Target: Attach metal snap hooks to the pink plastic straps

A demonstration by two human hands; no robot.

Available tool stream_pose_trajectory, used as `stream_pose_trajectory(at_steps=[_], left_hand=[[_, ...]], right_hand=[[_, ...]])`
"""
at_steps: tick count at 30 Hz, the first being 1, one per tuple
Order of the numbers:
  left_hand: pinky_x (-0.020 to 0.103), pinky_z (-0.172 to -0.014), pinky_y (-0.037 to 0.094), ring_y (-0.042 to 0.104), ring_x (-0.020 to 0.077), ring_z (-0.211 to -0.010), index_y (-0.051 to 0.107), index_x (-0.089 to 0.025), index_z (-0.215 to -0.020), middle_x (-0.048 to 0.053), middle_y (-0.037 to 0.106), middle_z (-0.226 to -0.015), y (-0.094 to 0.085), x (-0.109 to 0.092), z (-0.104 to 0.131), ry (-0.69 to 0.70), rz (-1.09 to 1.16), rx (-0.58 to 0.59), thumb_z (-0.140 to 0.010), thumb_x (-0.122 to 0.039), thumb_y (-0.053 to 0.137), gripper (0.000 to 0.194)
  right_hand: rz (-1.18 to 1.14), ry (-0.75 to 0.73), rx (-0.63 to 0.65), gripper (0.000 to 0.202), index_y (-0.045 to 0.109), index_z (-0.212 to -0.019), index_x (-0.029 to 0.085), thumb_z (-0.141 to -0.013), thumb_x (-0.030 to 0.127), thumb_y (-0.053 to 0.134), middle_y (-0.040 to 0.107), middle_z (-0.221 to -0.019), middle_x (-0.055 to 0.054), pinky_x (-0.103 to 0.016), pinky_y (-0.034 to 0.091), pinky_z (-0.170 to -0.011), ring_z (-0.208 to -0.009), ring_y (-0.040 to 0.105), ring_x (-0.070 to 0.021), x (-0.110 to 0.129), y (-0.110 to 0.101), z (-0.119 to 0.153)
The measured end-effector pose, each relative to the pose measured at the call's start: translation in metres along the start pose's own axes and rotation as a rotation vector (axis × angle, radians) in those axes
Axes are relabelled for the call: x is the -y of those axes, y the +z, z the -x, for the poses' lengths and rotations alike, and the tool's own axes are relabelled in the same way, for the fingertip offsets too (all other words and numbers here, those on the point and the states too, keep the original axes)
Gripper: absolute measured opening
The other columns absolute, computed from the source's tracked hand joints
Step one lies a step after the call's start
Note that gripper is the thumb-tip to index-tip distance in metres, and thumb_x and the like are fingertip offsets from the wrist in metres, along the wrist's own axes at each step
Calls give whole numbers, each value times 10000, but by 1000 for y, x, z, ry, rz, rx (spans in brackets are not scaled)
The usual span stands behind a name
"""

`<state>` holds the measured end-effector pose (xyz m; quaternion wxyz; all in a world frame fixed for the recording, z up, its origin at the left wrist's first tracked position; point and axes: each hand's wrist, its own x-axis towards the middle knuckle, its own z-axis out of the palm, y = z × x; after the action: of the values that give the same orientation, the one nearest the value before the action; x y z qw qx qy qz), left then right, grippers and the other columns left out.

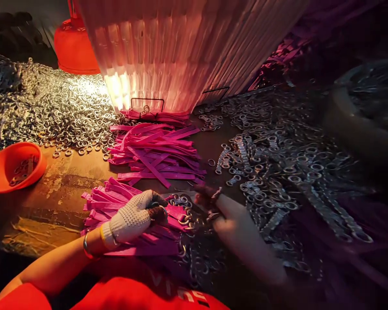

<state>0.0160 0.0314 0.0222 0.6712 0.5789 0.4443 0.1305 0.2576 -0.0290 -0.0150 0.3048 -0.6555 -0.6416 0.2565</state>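
Observation:
My left hand, in a white dotted glove with dark fingertips, is closed on a metal ring above a pile of pink straps. Just to its right, my right hand is blurred, its fingers bent near the strap ends; what it holds, if anything, I cannot make out. Metal rings sit at the right ends of the straps, between the two hands. Behind lies a second pile of pink straps.
An orange bowl with small metal parts stands at the left. Loose rings heap behind it, under a red lamp. A ribbed translucent panel rises at the back. Metal chain pieces cover the right side.

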Motion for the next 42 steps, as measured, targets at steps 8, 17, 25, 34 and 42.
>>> stream_pose_trajectory(at_steps=[8,17,25,34,42], left_hand=[[188,-441,327,423,66,-480,559,-166,-860,-29,568,-648,9,-7,10,103,186,-41,-904,-413,591,253],[170,-338,236,315,59,-344,564,-175,-838,-82,444,-442,34,20,17,15,550,-37,-828,-448,676,295],[206,-523,360,455,90,-560,520,-175,-775,-24,532,-653,21,17,23,211,125,-126,-889,-355,592,225],[206,-423,242,324,71,-446,470,-195,-757,-63,439,-561,6,-5,24,11,157,43,-871,-311,524,171],[267,-634,454,586,158,-676,617,-167,-808,40,612,-773,-15,-14,-34,330,-525,-17,-884,-275,538,154]], right_hand=[[-591,115,-15,367,656,-1148,218,-783,203,613,729,-989,-40,-323,551,-798,-879,674,-191,71,35,9],[-529,165,-302,331,692,-1048,229,-735,174,600,732,-981,-36,-360,535,-806,-883,663,-215,77,49,20],[149,-317,-146,548,578,-1240,131,-708,78,461,624,-1199,-168,-428,466,-903,-1091,562,-279,73,41,19],[616,-597,-41,158,581,-617,196,-724,95,523,567,-623,-70,-342,224,-578,-589,429,-188,77,27,14],[-121,-20,-64,259,692,-917,213,-919,294,446,679,-730,-34,-301,465,-632,-670,606,-201,48,21,11]])
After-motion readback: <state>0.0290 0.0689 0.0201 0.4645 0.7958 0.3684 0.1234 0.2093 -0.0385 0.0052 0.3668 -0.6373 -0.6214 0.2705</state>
